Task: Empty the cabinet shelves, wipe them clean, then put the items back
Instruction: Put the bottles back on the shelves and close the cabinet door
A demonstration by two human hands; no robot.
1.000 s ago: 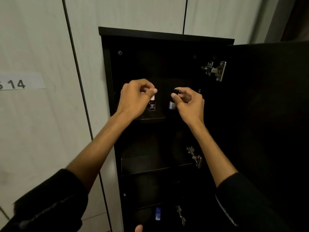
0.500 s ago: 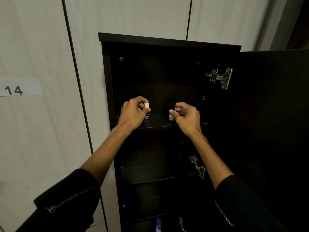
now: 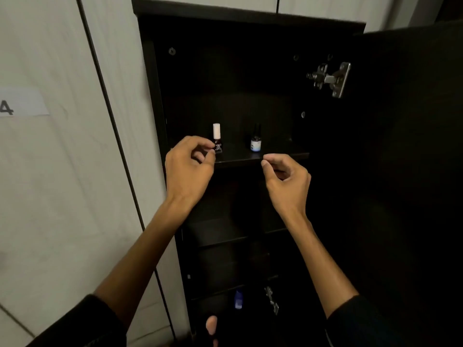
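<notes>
A tall dark cabinet (image 3: 150, 96) stands open. On its top shelf (image 3: 283, 156) two small bottles stand upright: a dark red one with a white cap (image 3: 217, 139) on the left and a black-capped one with a white-blue label (image 3: 255, 142) to its right. My left hand (image 3: 190, 169) hovers at the shelf's front edge, fingers loosely curled, with the fingertips right beside the white-capped bottle's base; I cannot tell whether they touch it. My right hand (image 3: 285, 179) hangs just below the shelf edge, loosely curled and holding nothing, apart from the black-capped bottle.
The cabinet door (image 3: 406, 159) stands open on the right, with metal hinges (image 3: 330, 78) on its inner edge. A blue item (image 3: 238, 299) sits on a low shelf. A foot (image 3: 211, 328) shows at the bottom. Pale wall panels (image 3: 62, 171) fill the left.
Both hands lowered the two bottles onto the top shelf, let go and drew back toward me. The bottles now stand by themselves.
</notes>
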